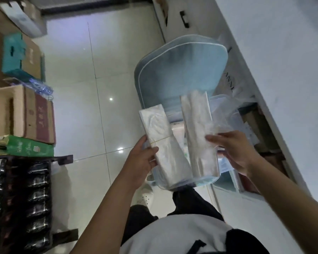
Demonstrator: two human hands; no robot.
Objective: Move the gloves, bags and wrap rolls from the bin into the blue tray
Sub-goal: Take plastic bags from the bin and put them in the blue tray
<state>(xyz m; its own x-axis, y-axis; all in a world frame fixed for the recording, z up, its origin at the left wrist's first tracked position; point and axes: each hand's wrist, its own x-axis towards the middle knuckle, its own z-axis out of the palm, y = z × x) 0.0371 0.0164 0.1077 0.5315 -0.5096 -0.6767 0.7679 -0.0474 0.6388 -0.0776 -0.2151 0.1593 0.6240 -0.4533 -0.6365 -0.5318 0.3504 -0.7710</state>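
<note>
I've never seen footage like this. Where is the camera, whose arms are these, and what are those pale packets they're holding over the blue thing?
There is no machine here: the one picture comes from a camera worn on a person's head, looking down past their chest at their two bare arms.

The left hand grips a flat pack of clear plastic bags with a thin yellow band round it. The right hand holds a second, similar clear pack; whether these are bags or gloves I cannot tell. Both packs are held above a pale blue tray, which looks padded and has a white edge. Under the hands sits a clear plastic bin with more packets inside.

On the tiled floor to the left stand cardboard boxes and a teal box. On the right is a white cabinet.
</note>
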